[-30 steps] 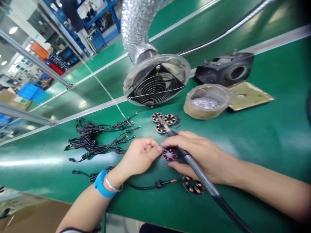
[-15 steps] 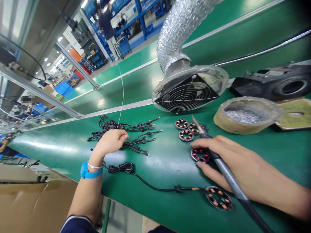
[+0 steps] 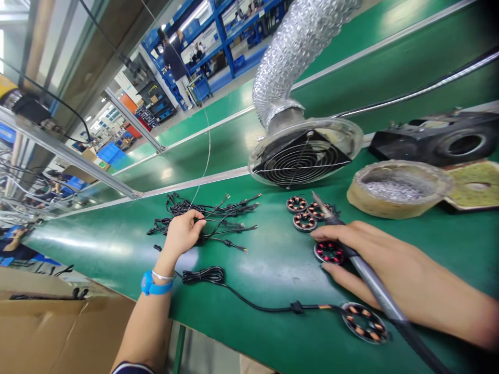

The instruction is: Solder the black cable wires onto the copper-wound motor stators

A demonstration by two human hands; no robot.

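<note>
My left hand [image 3: 183, 231], with a blue watch on the wrist, pinches one black cable of the bundle [image 3: 183, 205] on the green table. My right hand [image 3: 374, 254] holds a soldering iron [image 3: 364, 272], its tip up and to the left, and has thumb and fingers around a coil ring with red parts [image 3: 328, 252]. Three coil rings with copper windings [image 3: 304, 222] lie just beyond. Nearer me, a larger-looking coil ring [image 3: 365, 323] is joined to a coiled black cable [image 3: 205, 275].
A fan hood [image 3: 300, 161] on a silver duct [image 3: 288, 57] stands behind the rings. To its right are a round tub [image 3: 397, 189], a yellow sponge [image 3: 473, 184] and a black stand [image 3: 436, 137]. Cardboard [image 3: 58, 332] is at lower left; a person [image 3: 175, 62] stands far back.
My left hand has closed on a cable, whose end now sticks up from the bundle. The view has shifted slightly; my right hand keeps its hold on the iron and ring.
</note>
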